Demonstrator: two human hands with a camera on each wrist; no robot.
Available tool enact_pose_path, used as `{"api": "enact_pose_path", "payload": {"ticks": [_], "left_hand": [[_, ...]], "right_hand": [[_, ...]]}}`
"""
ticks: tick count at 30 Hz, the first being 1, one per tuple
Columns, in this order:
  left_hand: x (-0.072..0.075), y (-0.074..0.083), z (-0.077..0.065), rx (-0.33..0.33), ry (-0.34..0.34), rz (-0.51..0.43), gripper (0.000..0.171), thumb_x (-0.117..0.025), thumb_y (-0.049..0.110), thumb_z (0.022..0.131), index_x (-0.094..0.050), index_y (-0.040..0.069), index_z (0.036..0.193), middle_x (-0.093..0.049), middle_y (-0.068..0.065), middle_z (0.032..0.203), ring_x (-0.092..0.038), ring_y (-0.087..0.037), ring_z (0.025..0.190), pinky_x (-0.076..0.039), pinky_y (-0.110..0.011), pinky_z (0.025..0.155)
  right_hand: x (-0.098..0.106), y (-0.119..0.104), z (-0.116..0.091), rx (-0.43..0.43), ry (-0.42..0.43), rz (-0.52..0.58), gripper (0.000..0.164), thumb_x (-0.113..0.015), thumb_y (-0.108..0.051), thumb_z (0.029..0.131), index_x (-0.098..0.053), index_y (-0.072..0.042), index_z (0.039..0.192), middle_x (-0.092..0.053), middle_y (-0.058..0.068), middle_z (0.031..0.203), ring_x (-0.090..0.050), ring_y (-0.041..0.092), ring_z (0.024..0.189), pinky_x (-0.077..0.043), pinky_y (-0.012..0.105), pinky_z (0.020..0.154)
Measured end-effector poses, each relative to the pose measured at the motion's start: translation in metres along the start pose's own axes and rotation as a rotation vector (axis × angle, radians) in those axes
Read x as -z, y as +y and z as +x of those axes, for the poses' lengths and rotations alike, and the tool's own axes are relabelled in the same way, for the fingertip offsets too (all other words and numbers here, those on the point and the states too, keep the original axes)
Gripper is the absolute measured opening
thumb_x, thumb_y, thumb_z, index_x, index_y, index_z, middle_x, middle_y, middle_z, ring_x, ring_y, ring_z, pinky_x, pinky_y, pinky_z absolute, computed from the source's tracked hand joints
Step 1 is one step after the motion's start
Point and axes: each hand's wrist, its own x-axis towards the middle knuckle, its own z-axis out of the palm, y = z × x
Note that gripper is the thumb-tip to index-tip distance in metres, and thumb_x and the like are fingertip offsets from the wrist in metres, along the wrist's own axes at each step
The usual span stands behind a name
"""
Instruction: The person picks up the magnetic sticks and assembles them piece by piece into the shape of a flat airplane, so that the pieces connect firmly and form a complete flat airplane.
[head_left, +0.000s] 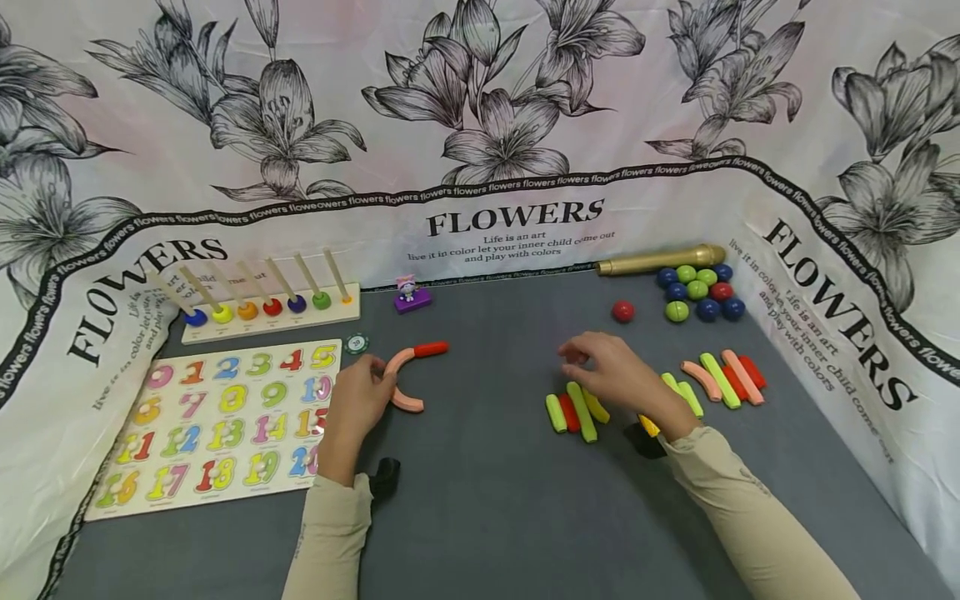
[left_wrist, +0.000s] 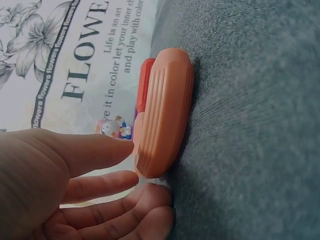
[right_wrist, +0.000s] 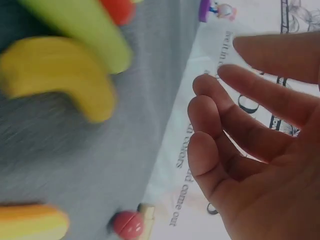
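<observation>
My left hand (head_left: 362,396) is beside a C-shaped line of sticks. In it are an upper salmon curved stick (head_left: 398,362), a lower salmon curved stick (head_left: 408,403) and a straight red stick (head_left: 431,349) at the top end. Close up in the left wrist view, thumb and fingertips touch or nearly touch the end of a salmon stick (left_wrist: 167,110), without curling round it. My right hand (head_left: 615,371) hovers with loosely bent fingers and holds nothing. Below it lie green sticks, a red stick (head_left: 569,413) and a yellow curved stick (right_wrist: 55,65).
At left are a number puzzle board (head_left: 247,421) and a peg stand (head_left: 272,321). A poker chip (head_left: 357,343) and a purple figurine (head_left: 409,297) lie behind. On the right are more sticks (head_left: 742,379), a red ball (head_left: 622,312), several coloured balls (head_left: 697,290) and a gold tube (head_left: 660,259).
</observation>
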Motion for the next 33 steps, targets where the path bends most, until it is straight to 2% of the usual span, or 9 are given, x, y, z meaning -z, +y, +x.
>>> {"api": "enact_pose_path", "payload": {"ticks": [3,5,10,13,17,22,25,28,33], "left_hand": [[0.003,-0.003,-0.004,-0.045,0.017,0.016,0.038,-0.065,0.02,0.107,-0.064,-0.009,0.131,-0.064,-0.016,0.089,-0.06,-0.03,0.078,-0.05,-0.043,0.069],[0.004,-0.004,-0.008,-0.122,0.016,0.037,0.036,-0.067,0.015,0.105,-0.064,-0.009,0.132,-0.066,-0.019,0.097,-0.061,-0.034,0.088,-0.051,-0.048,0.076],[0.004,-0.004,-0.02,-0.358,-0.022,0.157,0.022,-0.068,0.008,0.103,-0.073,-0.002,0.123,-0.064,-0.023,0.128,-0.05,-0.049,0.122,-0.042,-0.063,0.103],[0.002,-0.004,-0.024,-0.436,-0.061,0.213,0.024,-0.069,0.006,0.103,-0.075,0.003,0.126,-0.062,-0.021,0.134,-0.044,-0.053,0.13,-0.035,-0.071,0.108],[-0.001,-0.004,-0.026,-0.475,-0.099,0.254,0.023,-0.075,0.007,0.1,-0.078,0.007,0.124,-0.063,-0.015,0.134,-0.042,-0.052,0.133,-0.034,-0.073,0.106],[-0.005,-0.006,-0.026,-0.469,-0.131,0.279,0.023,-0.078,0.008,0.097,-0.08,0.007,0.12,-0.066,-0.012,0.131,-0.043,-0.05,0.133,-0.036,-0.07,0.107],[-0.006,-0.005,-0.026,-0.46,-0.13,0.28,0.021,-0.079,0.007,0.097,-0.079,0.007,0.118,-0.067,-0.013,0.13,-0.043,-0.05,0.134,-0.037,-0.07,0.107],[-0.006,-0.006,-0.025,-0.459,-0.124,0.283,0.017,-0.08,0.008,0.097,-0.079,0.007,0.114,-0.067,-0.015,0.129,-0.044,-0.051,0.133,-0.038,-0.071,0.106],[-0.006,-0.006,-0.023,-0.453,-0.126,0.282,0.015,-0.081,0.009,0.097,-0.08,0.008,0.112,-0.067,-0.014,0.126,-0.044,-0.051,0.134,-0.039,-0.07,0.106]], "right_hand": [[0.0,0.002,-0.011,0.0,-0.068,-0.014,0.024,-0.076,-0.01,0.1,-0.074,0.001,0.121,-0.068,0.012,0.114,-0.059,0.031,0.105,-0.051,0.051,0.088],[-0.001,0.003,-0.018,0.006,-0.102,-0.032,0.03,-0.08,-0.013,0.097,-0.074,-0.002,0.124,-0.064,0.014,0.119,-0.053,0.032,0.108,-0.047,0.051,0.088],[-0.005,0.006,-0.028,0.031,-0.136,-0.091,0.05,-0.091,-0.02,0.088,-0.072,-0.006,0.132,-0.055,0.02,0.142,-0.042,0.045,0.129,-0.038,0.066,0.101],[-0.01,0.01,-0.03,0.046,-0.153,-0.136,0.057,-0.093,-0.023,0.085,-0.071,-0.008,0.135,-0.047,0.02,0.156,-0.033,0.05,0.144,-0.032,0.074,0.108],[-0.019,0.013,-0.031,0.067,-0.172,-0.174,0.057,-0.094,-0.023,0.084,-0.071,-0.009,0.135,-0.042,0.02,0.162,-0.021,0.052,0.153,-0.028,0.079,0.11],[-0.022,0.011,-0.032,0.055,-0.182,-0.154,0.05,-0.093,-0.023,0.085,-0.074,-0.008,0.129,-0.044,0.02,0.162,-0.017,0.052,0.155,-0.024,0.079,0.113],[-0.02,0.007,-0.031,0.052,-0.163,-0.14,0.049,-0.093,-0.023,0.085,-0.074,-0.007,0.127,-0.053,0.02,0.152,-0.03,0.051,0.148,-0.029,0.076,0.111],[-0.017,0.003,-0.028,0.049,-0.137,-0.11,0.051,-0.092,-0.021,0.087,-0.072,-0.006,0.131,-0.061,0.016,0.135,-0.046,0.044,0.131,-0.04,0.067,0.104],[-0.02,-0.004,-0.017,0.034,-0.129,0.05,0.055,-0.086,-0.013,0.093,-0.065,-0.006,0.144,-0.064,0.005,0.114,-0.059,0.029,0.103,-0.053,0.045,0.085]]}}
